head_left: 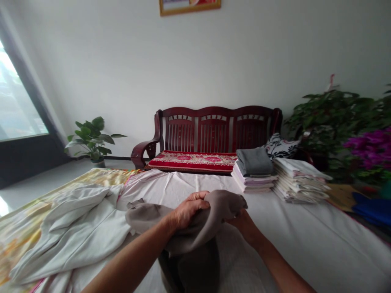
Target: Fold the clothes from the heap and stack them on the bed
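Observation:
A bunched grey-brown garment hangs from both my hands over the white-covered table, its darker lower part dropping toward me. My left hand grips the cloth near its middle, thumb and fingers closed on it. On the other side, my right hand is partly hidden behind and under the fabric, with its fingers inside or beneath the raised end; the cloth drapes over it. To the left lies a crumpled pale grey garment, close to the loose end of the held one.
Folded cloths stand in two stacks at the right: one topped by a grey piece, the other whitish. A wooden bench with a red mat stands behind. Plants flank both sides. A yellow patterned cloth covers the left edge.

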### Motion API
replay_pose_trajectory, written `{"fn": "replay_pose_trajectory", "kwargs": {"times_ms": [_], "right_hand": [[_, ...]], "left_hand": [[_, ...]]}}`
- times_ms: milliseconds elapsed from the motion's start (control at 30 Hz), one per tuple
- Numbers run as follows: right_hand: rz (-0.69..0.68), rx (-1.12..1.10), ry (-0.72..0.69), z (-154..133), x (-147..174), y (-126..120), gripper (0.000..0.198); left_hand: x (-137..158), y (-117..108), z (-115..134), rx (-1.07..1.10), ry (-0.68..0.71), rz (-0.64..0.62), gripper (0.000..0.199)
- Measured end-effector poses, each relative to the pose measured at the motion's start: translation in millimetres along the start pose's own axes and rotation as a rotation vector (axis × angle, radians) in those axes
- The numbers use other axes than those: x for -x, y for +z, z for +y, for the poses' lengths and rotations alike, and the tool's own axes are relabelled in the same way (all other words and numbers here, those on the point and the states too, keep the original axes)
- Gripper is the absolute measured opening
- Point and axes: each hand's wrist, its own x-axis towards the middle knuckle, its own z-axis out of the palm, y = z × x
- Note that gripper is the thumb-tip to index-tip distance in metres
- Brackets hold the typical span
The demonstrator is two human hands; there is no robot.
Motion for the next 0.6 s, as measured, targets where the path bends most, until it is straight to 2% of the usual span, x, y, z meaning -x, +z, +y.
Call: {"fn": "replay_pose_trajectory", "kwargs": {"times_ms": [67,133,200,267,367,433,533,600], "right_hand": [[-0.014,-0.159,0.112,-9.4,8.8,5.3,0.041],[0.021,-0.289,0.177,-17.2,14.9,5.8,0.039],[0.100,-0.372,0.206,-24.5,16.1,-2.1,0.041],[0.212,-0.415,0.211,-30.6,13.5,-19.1,0.044],[0.348,-0.379,0.261,-31.8,9.5,-55.8,0.046],[0.407,-0.289,0.392,-24.3,11.0,-79.9,0.042],[0.372,-0.197,0.601,-5.0,19.5,-103.7,0.034],[0.360,-0.198,0.637,6.3,25.3,-109.5,0.033]], "left_hand": [[1.6,-8.5,0.1,-0.086,0.003,0.004,0.020],[6.1,-19.3,6.4,-0.217,0.055,0.016,0.024],[13.3,-35.3,15.0,-0.408,0.107,0.066,0.034],[23.3,-59.2,21.7,-0.662,0.119,0.172,0.041],[44.7,-106.6,24.7,-1.032,0.059,0.352,0.042],[63.0,-139.0,23.8,-1.193,-0.002,0.386,0.044],[92.6,-177.3,22.1,-1.379,-0.069,0.396,0.048],[111.0,-193.7,20.9,-1.475,-0.123,0.427,0.054]]}}
